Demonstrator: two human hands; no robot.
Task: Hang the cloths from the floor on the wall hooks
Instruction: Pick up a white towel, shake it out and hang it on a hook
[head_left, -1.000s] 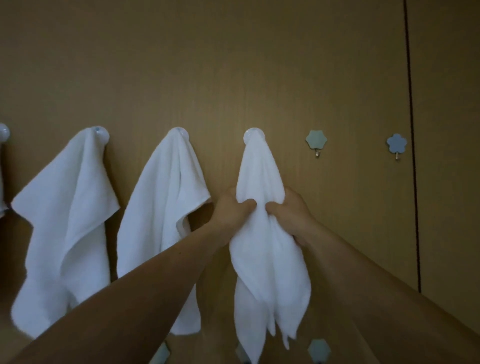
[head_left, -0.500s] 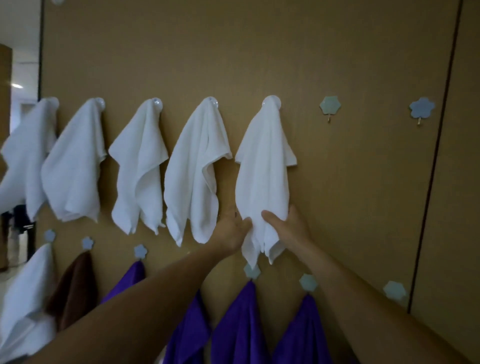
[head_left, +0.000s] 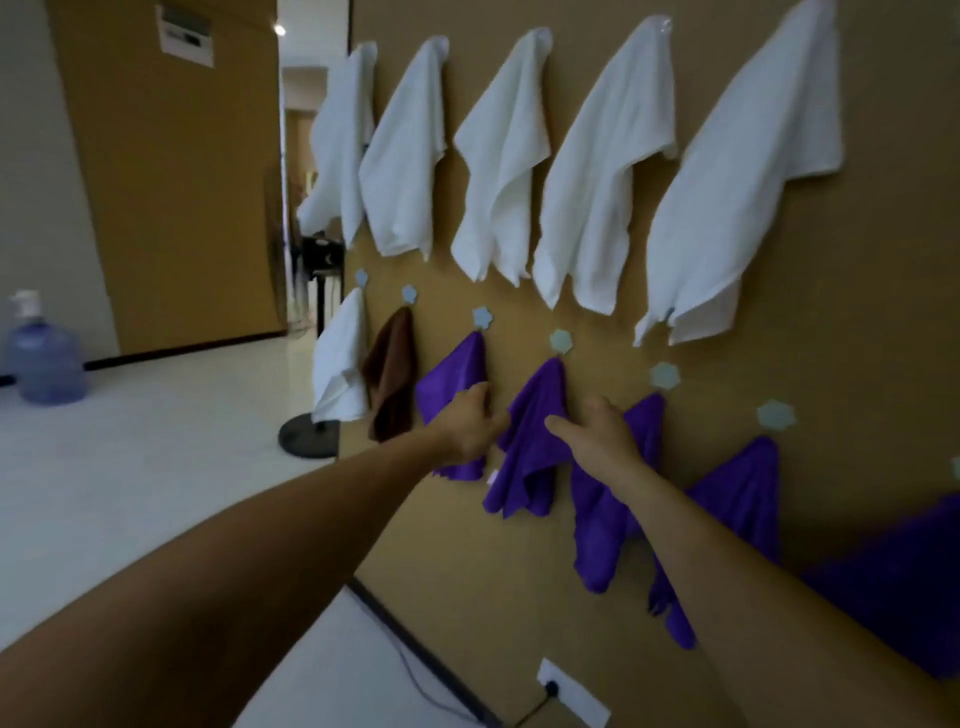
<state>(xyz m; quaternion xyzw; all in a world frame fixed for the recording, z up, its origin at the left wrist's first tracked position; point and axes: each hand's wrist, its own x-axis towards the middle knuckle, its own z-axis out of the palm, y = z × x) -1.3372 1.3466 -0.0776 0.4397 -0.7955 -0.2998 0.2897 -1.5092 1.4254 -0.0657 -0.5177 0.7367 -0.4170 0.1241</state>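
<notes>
Wall: two rows of hooks are carried on one brown wall panel (head_left: 467, 571).
Upper row: five white cloths (head_left: 503, 156) are hung side by side, each from its own hook.
Lower row: one small white cloth (head_left: 337, 358), one brown cloth (head_left: 392, 374) and five purple cloths (head_left: 737, 499) are hung; the fifth, at the right edge, is blurred.
Lower hooks: six pale blue hooks (head_left: 775, 414) are counted in full above these cloths.
Second purple cloth (head_left: 530, 447): it is hung from its hook, between the two hands.
Left hand (head_left: 467, 421): the fingers are curled and the thumb tip is laid at this cloth's left edge; a pinch cannot be confirmed.
Right hand (head_left: 597, 436): the cloth's right fold is pinched, with the thumb across the front and the fingers curled behind.
Floor (head_left: 156, 441): one water bottle (head_left: 44, 358) and one round stand base (head_left: 309, 436) are seen on it.
</notes>
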